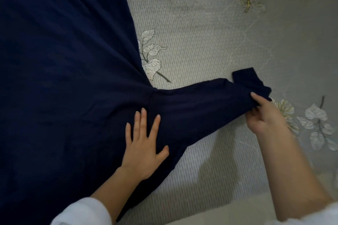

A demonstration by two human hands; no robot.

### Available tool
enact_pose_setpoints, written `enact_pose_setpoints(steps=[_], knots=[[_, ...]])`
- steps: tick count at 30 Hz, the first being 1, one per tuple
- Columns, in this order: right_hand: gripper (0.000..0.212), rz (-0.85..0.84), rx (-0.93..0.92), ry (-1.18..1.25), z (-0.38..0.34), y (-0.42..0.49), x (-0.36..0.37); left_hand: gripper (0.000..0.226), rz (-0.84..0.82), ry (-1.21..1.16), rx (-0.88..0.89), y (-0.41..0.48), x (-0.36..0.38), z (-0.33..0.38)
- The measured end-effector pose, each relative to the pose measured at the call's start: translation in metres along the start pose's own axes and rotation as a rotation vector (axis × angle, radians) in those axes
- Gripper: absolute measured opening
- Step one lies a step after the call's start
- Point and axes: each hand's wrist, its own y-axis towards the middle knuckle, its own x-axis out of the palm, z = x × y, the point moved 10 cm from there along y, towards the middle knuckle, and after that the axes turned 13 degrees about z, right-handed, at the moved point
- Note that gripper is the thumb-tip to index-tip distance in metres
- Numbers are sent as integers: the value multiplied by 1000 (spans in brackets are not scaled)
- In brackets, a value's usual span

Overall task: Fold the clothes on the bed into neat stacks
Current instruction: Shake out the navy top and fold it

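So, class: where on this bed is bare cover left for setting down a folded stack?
Bare bedcover lies right of the navy garment, above its sleeve. A smaller patch sits between the forearms. The left side is covered by cloth, with the left hand pressing and the right hand pinching the sleeve.

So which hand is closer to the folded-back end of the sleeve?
The right hand. Its fingers pinch the sleeve just below the sleeve's end. The left hand lies flat on the navy garment, back near the shoulder.

Garment (pixel 64 69) — plain navy. Bedspread (pixel 210 33) — grey, fine stripes, white-and-green leaf print. Cuffs (pixel 82 213) white.
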Motion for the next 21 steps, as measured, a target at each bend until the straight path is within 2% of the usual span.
enact_pose_setpoints(steps=[2,4,7,9,10,11,13,15,16,17,19,21], knots=[[40,20,-57,159,-8,-16,5,90,-26,-16,19,-8,3,9],[52,64,-211,251,-24,-37,15,86,-45,-41,21,-15,5,15],[76,67,-594,179,-50,-98,58,77,-72,-68,34,-22,7,18],[75,-41,-958,-27,-52,-166,109,73,-90,-73,40,-24,7,19],[72,-149,-1161,-151,-40,-203,138,71,-99,-63,48,-24,6,19],[70,-333,-1341,-282,-16,-240,169,68,-117,-40,69,-25,7,20],[76,-828,-1549,-672,67,-295,218,64,-185,14,162,-31,11,27],[82,-1188,-1586,-1181,156,-301,228,66,-248,37,220,-41,15,29],[81,-1259,-1569,-1385,187,-289,223,73,-263,29,229,-47,15,29],[77,-1275,-1545,-1531,206,-275,217,74,-274,8,234,-51,15,28],[71,-1226,-1481,-1654,219,-248,207,58,-304,-60,255,-63,14,25],[66,-1144,-1462,-1644,214,-230,201,50,-162,-63,354,-69,0,23]])
